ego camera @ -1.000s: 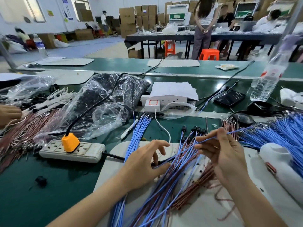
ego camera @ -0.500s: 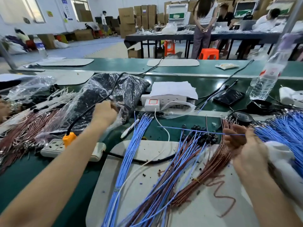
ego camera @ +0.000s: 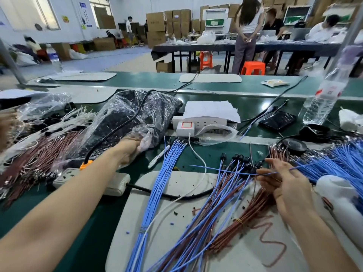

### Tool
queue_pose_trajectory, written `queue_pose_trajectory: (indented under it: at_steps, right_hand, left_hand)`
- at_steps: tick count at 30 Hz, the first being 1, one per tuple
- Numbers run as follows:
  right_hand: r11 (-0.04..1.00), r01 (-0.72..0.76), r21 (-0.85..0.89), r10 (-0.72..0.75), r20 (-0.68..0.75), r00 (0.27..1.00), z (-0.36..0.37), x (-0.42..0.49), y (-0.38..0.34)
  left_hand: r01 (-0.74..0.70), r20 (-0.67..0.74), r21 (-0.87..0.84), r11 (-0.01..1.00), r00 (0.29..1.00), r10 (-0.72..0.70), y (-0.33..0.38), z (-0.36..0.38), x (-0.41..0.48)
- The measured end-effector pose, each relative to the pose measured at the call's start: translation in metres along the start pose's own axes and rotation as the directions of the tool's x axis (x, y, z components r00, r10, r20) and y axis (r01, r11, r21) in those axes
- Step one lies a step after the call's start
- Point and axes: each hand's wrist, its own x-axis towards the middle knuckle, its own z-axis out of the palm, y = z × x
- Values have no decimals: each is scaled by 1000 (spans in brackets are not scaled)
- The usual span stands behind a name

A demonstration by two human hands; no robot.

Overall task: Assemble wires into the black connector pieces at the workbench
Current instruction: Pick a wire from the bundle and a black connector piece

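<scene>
My left hand (ego camera: 130, 149) reaches into the mouth of a clear plastic bag (ego camera: 125, 122) full of black connector pieces; its fingers are hidden behind the plastic. My right hand (ego camera: 282, 180) pinches a single blue wire (ego camera: 222, 168) that lies level across the work. Under it, finished blue and brown wires end in black connectors (ego camera: 242, 160). A bundle of loose blue wires (ego camera: 157, 189) lies on the grey mat (ego camera: 176, 183), and brown wires (ego camera: 245, 216) lie beside my right wrist.
A white power strip (ego camera: 110, 183) with an orange plug (ego camera: 86, 165) sits under my left forearm. More blue wires (ego camera: 337, 160) pile at the right, brown wires (ego camera: 35, 154) at the left. A water bottle (ego camera: 326, 95), a phone (ego camera: 277, 120) and a white charger (ego camera: 185, 128) stand behind.
My left hand left the wires on the mat and moved up left to the plastic bag. My right hand drew one blue wire out to the right and holds it level.
</scene>
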Motion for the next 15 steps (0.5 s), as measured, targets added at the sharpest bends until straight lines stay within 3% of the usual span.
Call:
queue_pose_trajectory:
  at_steps: [3, 6, 8, 15]
  right_hand:
    - [999, 1, -34, -2, -22, 1000, -2, 0, 1]
    - [999, -43, 12, 43, 7, 999, -3, 0, 0]
    - [998, -63, 26, 62, 18, 998, -1, -1, -1]
    - [999, -25, 22, 26, -32, 999, -3, -2, -1]
  left_hand:
    - [-1, 71, 34, 999, 998, -1, 4, -3, -6]
    - [-195, 56, 385, 902, 981, 188, 13, 5, -14]
    - [-264, 95, 482, 835, 963, 250, 14, 18, -18]
    - [-281, 33, 681, 676, 934, 355, 24, 22, -36]
